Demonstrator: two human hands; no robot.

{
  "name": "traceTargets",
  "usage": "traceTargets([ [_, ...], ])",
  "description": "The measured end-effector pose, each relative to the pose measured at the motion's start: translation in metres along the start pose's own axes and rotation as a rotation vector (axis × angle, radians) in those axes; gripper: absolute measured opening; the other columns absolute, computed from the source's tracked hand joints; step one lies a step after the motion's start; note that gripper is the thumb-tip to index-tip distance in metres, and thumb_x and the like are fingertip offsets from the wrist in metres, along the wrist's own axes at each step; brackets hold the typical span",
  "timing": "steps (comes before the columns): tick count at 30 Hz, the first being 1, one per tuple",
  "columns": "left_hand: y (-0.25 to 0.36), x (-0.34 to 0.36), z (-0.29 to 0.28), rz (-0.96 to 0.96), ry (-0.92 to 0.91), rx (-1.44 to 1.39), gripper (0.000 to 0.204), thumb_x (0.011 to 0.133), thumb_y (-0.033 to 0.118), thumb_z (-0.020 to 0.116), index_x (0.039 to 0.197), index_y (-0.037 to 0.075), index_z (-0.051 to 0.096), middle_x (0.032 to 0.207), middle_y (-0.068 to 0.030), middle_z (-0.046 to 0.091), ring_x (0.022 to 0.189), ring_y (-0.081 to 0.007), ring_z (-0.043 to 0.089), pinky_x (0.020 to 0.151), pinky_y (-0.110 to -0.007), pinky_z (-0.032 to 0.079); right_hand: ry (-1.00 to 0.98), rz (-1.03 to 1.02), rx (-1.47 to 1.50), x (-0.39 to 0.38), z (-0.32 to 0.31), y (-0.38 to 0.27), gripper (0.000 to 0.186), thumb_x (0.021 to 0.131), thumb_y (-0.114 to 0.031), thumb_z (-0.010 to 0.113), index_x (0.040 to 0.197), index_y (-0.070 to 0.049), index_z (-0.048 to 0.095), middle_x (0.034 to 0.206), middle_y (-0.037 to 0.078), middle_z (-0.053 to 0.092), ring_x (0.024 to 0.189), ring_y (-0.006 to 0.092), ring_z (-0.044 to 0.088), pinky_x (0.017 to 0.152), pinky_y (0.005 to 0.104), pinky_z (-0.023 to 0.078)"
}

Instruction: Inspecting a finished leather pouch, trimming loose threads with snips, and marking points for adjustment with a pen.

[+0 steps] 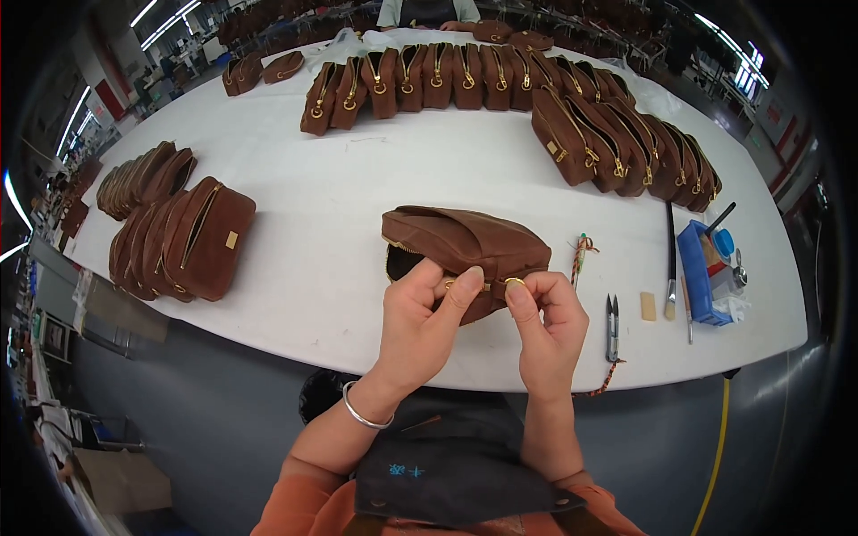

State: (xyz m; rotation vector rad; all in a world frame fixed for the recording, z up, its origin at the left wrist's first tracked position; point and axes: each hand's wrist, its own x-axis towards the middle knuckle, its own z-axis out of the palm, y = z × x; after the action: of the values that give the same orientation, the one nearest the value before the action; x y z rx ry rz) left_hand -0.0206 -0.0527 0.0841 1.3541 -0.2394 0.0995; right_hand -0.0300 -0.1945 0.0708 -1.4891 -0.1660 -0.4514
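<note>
A brown leather zip pouch (pixel 474 239) rests at the near edge of the white table, its zipper side toward me and gaping dark at the left. My left hand (pixel 420 313) pinches the pouch's near edge, thumb on top, beside a bit of gold metal. At the pouch's right end, my right hand (pixel 547 313) holds a small gold ring (pixel 514 281) between thumb and index finger. The ring sits against the pouch's end; whether it is joined there is hidden by the fingers. A silver bangle (pixel 365 409) circles my left wrist.
Several brown pouches stand in rows at the back (pixel 438 76), right (pixel 617 143) and left (pixel 210 237) of the table. To my right lie thread snips (pixel 612 329), a tan block (pixel 648 306), a brush (pixel 670 268) and a blue bin (pixel 697 272) of supplies. Across the table sits another person (pixel 427 13).
</note>
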Motion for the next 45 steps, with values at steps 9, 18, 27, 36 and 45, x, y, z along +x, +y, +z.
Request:
traceTargets([
  [9, -0.003, 0.002, -0.002, -0.043, -0.019, -0.095, 0.022, 0.097, 0.01, 0.06, 0.113, -0.004, 0.059, 0.087, -0.0015, 0.068, 0.076, -0.0006, 0.055, 0.068, -0.017, 0.045, -0.047, 0.129, 0.109, 0.003, -0.009, 0.001, 0.014, 0.092, -0.013, 0.067, 0.088, -0.002, 0.059, 0.077, -0.005, 0.057, 0.069, 0.0021, 0.046, 0.064, 0.0182, 0.04],
  [18, -0.017, 0.032, -0.064, -0.563, 0.133, -0.927, 0.046, 0.104, 0.036, 0.039, 0.135, 0.003, 0.045, 0.136, -0.0131, 0.051, 0.123, -0.0271, 0.051, 0.104, -0.044, 0.04, -0.415, 0.005, 0.059, -0.001, -0.025, 0.014, 0.011, 0.086, -0.005, 0.069, 0.084, -0.002, 0.058, 0.079, 0.0, 0.057, 0.072, 0.0076, 0.05, 0.067, 0.0228, 0.042],
  [27, 0.015, 0.044, -0.073, -0.003, -0.114, -0.475, 0.047, 0.088, -0.002, 0.058, 0.134, 0.0, 0.05, 0.124, -0.0092, 0.06, 0.112, -0.0185, 0.058, 0.095, -0.034, 0.047, -0.227, 0.164, -0.018, -0.001, -0.033, 0.031, 0.012, 0.088, -0.004, 0.066, 0.099, 0.001, 0.065, 0.089, 0.004, 0.066, 0.08, 0.0101, 0.06, 0.076, 0.0236, 0.048],
  [36, 0.0, 0.021, -0.054, 0.089, -0.215, 0.126, 0.047, 0.077, -0.011, 0.055, 0.122, -0.002, 0.064, 0.112, -0.0058, 0.068, 0.099, -0.01, 0.061, 0.087, -0.024, 0.047, -0.067, 0.033, 0.05, 0.014, -0.025, 0.018, 0.038, 0.094, -0.008, 0.06, 0.13, 0.002, 0.051, 0.133, 0.01, 0.047, 0.114, 0.0144, 0.049, 0.084, 0.0275, 0.05],
  [45, 0.011, 0.003, -0.028, 0.117, -0.087, 0.46, 0.028, 0.086, 0.016, 0.073, 0.106, -0.003, 0.067, 0.095, -0.0054, 0.069, 0.085, -0.0113, 0.06, 0.079, -0.027, 0.047, -0.166, -0.037, 0.039, 0.019, -0.004, 0.016, 0.046, 0.098, -0.01, 0.053, 0.141, 0.002, 0.043, 0.147, 0.016, 0.043, 0.131, 0.0249, 0.046, 0.106, 0.0337, 0.038],
])
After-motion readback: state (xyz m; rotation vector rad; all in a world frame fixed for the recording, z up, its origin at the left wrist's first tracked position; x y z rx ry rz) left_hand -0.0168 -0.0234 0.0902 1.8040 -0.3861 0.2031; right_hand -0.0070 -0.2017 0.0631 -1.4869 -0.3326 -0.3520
